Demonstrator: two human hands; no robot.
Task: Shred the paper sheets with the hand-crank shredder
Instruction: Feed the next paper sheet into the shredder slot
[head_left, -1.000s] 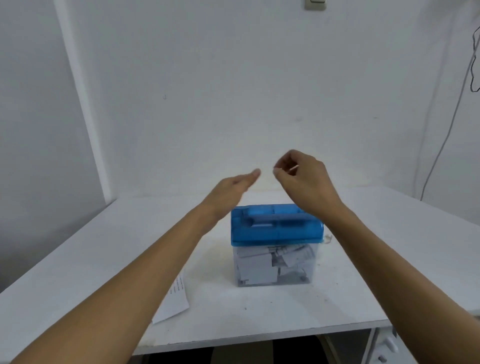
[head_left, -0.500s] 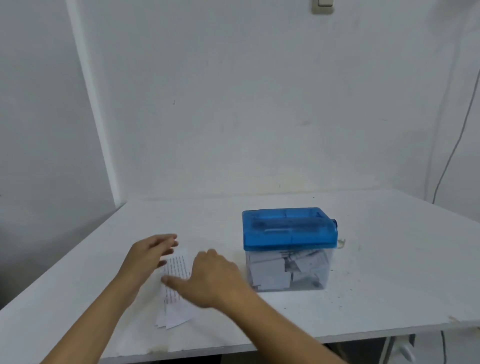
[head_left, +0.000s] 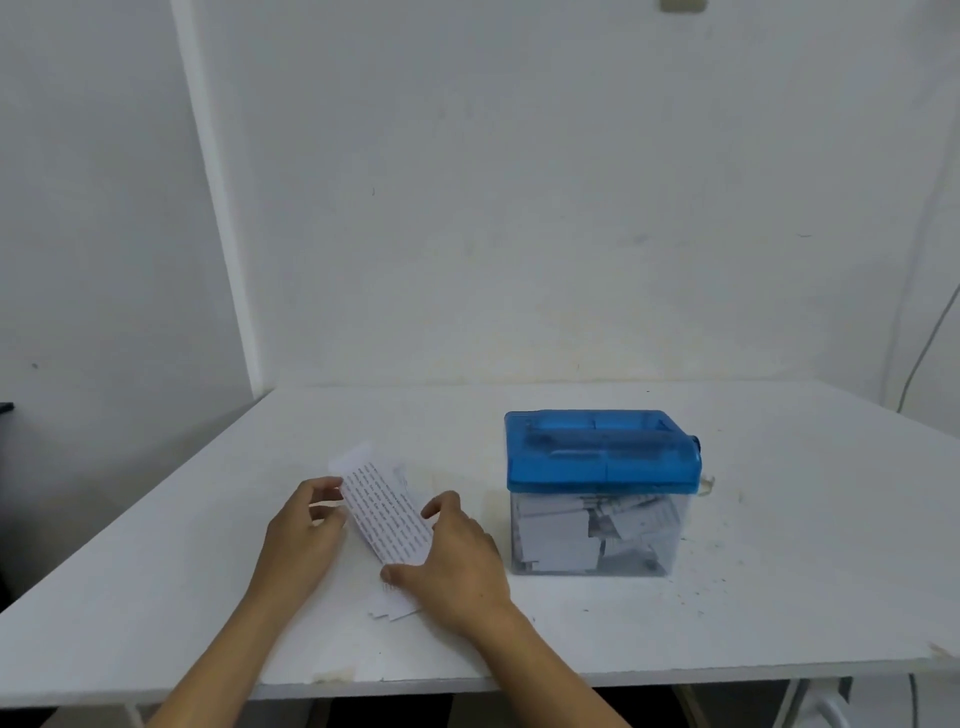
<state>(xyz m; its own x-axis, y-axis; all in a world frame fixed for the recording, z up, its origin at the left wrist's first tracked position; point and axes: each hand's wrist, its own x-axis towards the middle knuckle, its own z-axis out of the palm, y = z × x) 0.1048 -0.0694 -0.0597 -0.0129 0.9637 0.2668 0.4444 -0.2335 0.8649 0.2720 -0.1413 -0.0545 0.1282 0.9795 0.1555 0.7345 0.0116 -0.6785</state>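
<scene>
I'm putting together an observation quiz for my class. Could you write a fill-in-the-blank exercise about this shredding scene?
1. The hand-crank shredder with a clear plastic bin has a lid coloured ____.
2. From the person's view, the printed white paper sheets lie to the ____ of the shredder.
3. Of the left hand and right hand, ____ touch the sheets.
4. Everything rests on a flat table coloured ____.
Missing words: blue; left; both; white.
</scene>
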